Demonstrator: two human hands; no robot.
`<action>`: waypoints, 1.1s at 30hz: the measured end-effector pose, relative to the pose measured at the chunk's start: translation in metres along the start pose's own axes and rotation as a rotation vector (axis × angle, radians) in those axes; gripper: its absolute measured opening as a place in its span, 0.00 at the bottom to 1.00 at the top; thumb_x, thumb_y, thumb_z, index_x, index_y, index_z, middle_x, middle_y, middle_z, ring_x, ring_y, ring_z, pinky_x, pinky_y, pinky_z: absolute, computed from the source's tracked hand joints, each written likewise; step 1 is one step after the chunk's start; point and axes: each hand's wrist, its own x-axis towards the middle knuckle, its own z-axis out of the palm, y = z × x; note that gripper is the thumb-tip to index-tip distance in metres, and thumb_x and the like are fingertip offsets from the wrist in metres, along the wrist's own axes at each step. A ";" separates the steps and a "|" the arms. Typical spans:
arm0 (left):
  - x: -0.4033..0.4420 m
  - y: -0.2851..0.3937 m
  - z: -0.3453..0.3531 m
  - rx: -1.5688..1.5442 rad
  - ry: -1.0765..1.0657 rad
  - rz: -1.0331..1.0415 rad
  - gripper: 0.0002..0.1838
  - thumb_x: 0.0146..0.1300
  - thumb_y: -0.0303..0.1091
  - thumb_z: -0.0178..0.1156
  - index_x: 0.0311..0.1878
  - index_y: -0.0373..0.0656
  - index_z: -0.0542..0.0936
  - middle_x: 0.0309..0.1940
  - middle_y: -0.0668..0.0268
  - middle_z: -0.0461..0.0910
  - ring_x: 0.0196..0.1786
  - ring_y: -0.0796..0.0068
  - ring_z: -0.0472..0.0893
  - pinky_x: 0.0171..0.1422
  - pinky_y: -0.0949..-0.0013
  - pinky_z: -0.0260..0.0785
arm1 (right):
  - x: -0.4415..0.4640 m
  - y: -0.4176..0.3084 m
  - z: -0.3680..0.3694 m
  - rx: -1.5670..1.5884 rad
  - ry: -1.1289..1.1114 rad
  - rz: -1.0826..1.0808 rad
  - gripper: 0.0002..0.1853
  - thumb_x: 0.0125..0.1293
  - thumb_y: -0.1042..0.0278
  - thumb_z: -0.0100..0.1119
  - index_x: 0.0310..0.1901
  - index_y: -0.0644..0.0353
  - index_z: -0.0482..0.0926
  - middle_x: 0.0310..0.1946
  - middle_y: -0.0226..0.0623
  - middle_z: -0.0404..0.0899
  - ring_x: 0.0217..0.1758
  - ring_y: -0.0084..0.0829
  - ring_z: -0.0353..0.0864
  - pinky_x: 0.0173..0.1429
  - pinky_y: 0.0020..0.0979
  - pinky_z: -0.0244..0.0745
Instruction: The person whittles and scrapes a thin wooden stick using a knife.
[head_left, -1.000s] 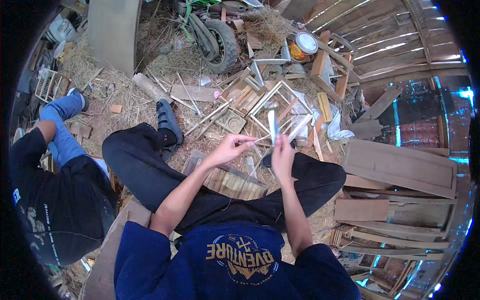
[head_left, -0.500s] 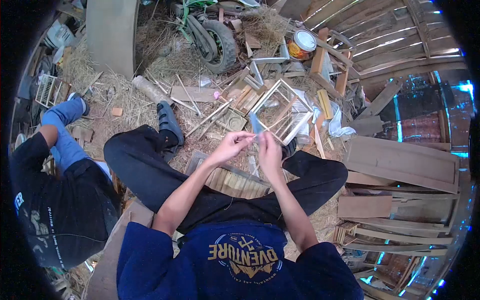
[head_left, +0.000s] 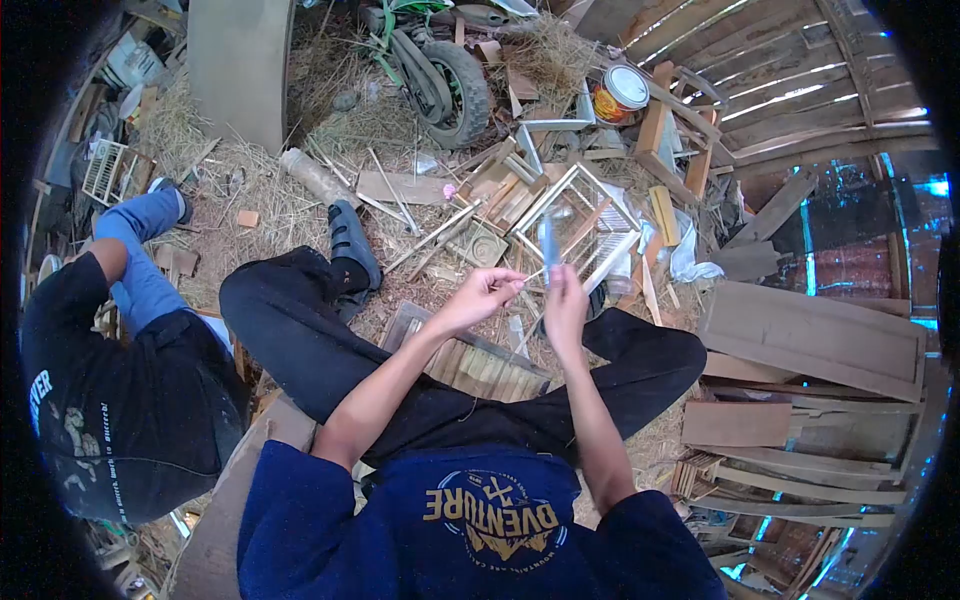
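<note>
My left hand [head_left: 485, 297] is closed, thumb and fingers pinching a thin light stick [head_left: 535, 273] that reaches toward the other hand. My right hand [head_left: 566, 305] is wrapped round the lower end of a flat bluish knife [head_left: 547, 240], whose blade points up and away from me; motion blurs it. Just beyond the hands a cage-like wooden frame [head_left: 546, 198] with thin bars rests tilted on the ground. Between my legs, under my forearms, lies a shallow box with a row of wooden pieces [head_left: 490, 368].
Another person [head_left: 130, 400] sits at the left. Ahead are a wheel [head_left: 456, 95], a paint can [head_left: 622, 90] and a small slatted wooden crate [head_left: 490, 200]. Loose sticks and straw cover the ground. Boards [head_left: 810, 335] lean along the right wall.
The view has shifted slightly, moving the scene right. My hands are a little farther apart, the blade stands more upright, and more of the stick shows between them.
</note>
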 end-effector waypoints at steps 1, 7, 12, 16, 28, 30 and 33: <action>0.000 -0.003 -0.001 0.005 -0.014 -0.003 0.15 0.74 0.37 0.59 0.56 0.38 0.82 0.24 0.77 0.74 0.25 0.90 0.68 0.27 0.80 0.57 | -0.006 -0.003 0.002 -0.032 -0.041 -0.090 0.19 0.80 0.54 0.44 0.40 0.62 0.75 0.19 0.47 0.75 0.24 0.46 0.80 0.29 0.44 0.67; 0.004 -0.014 -0.005 0.012 -0.041 0.049 0.13 0.74 0.35 0.59 0.54 0.37 0.82 0.26 0.76 0.76 0.26 0.90 0.69 0.29 0.80 0.59 | -0.014 -0.012 0.002 -0.180 -0.129 -0.063 0.18 0.77 0.51 0.50 0.43 0.60 0.74 0.23 0.53 0.78 0.30 0.59 0.80 0.32 0.50 0.69; 0.001 -0.004 -0.008 -0.025 -0.056 -0.033 0.14 0.74 0.34 0.59 0.56 0.36 0.81 0.28 0.76 0.78 0.29 0.89 0.72 0.31 0.81 0.61 | -0.014 -0.023 -0.002 -0.138 -0.172 -0.013 0.23 0.71 0.43 0.56 0.44 0.60 0.74 0.22 0.49 0.78 0.29 0.54 0.82 0.33 0.48 0.71; 0.002 -0.010 -0.008 -0.019 -0.048 0.050 0.15 0.74 0.34 0.58 0.57 0.35 0.80 0.30 0.75 0.78 0.31 0.89 0.73 0.33 0.81 0.62 | -0.012 -0.034 -0.012 -0.221 -0.274 -0.012 0.26 0.67 0.40 0.61 0.44 0.60 0.73 0.21 0.47 0.79 0.27 0.50 0.82 0.33 0.46 0.71; -0.002 0.008 -0.004 -0.041 -0.155 -0.007 0.17 0.76 0.36 0.55 0.62 0.40 0.79 0.31 0.75 0.79 0.30 0.90 0.70 0.31 0.80 0.60 | 0.004 -0.002 -0.014 0.068 -0.057 -0.026 0.20 0.75 0.50 0.56 0.40 0.64 0.78 0.23 0.40 0.76 0.26 0.29 0.75 0.33 0.35 0.68; 0.000 0.003 -0.006 0.006 -0.151 0.004 0.17 0.76 0.36 0.55 0.61 0.40 0.79 0.31 0.75 0.79 0.29 0.90 0.70 0.30 0.80 0.59 | 0.012 0.006 -0.017 0.142 0.004 -0.002 0.21 0.76 0.51 0.54 0.39 0.64 0.78 0.22 0.38 0.74 0.27 0.25 0.69 0.34 0.33 0.67; 0.000 0.005 -0.007 0.047 -0.159 0.013 0.16 0.75 0.36 0.56 0.60 0.38 0.79 0.30 0.75 0.78 0.28 0.90 0.69 0.30 0.80 0.59 | 0.021 0.021 -0.023 0.139 0.063 0.025 0.23 0.78 0.50 0.51 0.36 0.66 0.76 0.20 0.38 0.69 0.25 0.26 0.64 0.33 0.34 0.65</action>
